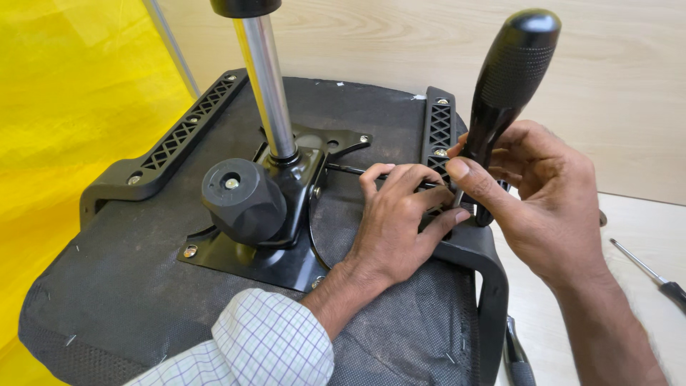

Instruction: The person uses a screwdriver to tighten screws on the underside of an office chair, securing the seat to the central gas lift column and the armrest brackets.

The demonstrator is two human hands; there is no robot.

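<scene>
Two hands are working at the underside of an upturned office chair seat, which is lying on a pale wooden table and covering most of its near left part. The right hand is clamped around the lower shaft of a black-handled screwdriver, holding it nearly upright with the grip tilting toward the table's far edge. The left hand is resting on the seat fabric, its fingers curled together just beside the tool's tip, seemingly pinching or steadying something small there; the fastener itself is hidden behind the fingers. Both hands are meeting at the right armrest bracket, whose black arm is bending down over the seat's edge toward the table's near side. At the seat's middle the black mechanism plate, with its round knob, is carrying the chromed gas-lift column; a matching left armrest bracket is lying beyond it. A second screwdriver is lying near the table's right edge. The step in hand appears to be driving a screw at that bracket; next, the tip probably needs seating squarely and pressing down while turning.
</scene>
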